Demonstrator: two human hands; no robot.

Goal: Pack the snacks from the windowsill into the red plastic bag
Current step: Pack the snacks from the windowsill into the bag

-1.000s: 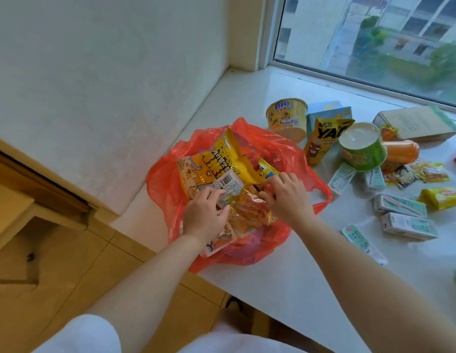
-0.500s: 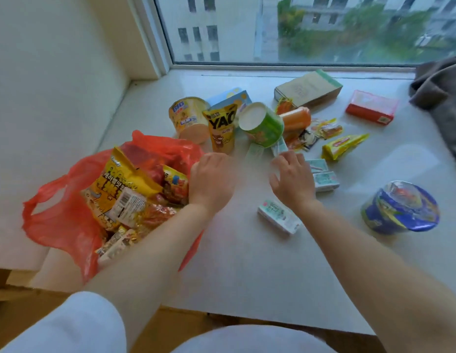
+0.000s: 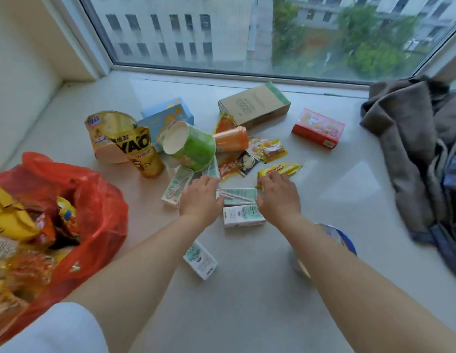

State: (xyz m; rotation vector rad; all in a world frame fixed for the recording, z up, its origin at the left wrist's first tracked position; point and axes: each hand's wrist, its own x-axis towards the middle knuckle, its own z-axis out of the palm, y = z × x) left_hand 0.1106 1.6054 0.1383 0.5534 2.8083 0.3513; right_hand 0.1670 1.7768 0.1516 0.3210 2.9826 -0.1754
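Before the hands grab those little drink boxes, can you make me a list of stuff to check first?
1. Red bag mouth open: ok, snacks show inside.
2. Left hand free: ok, fingers spread, holding nothing.
3. Right hand free: ok, holding nothing; fingertips reach the yellow packet.
4. Drink box with straw within reach: ok, lies between both hands.
5. Second drink box reachable: ok, lies just nearer, uncovered.
6. Room left in the bag: cannot tell, its bottom is hidden.
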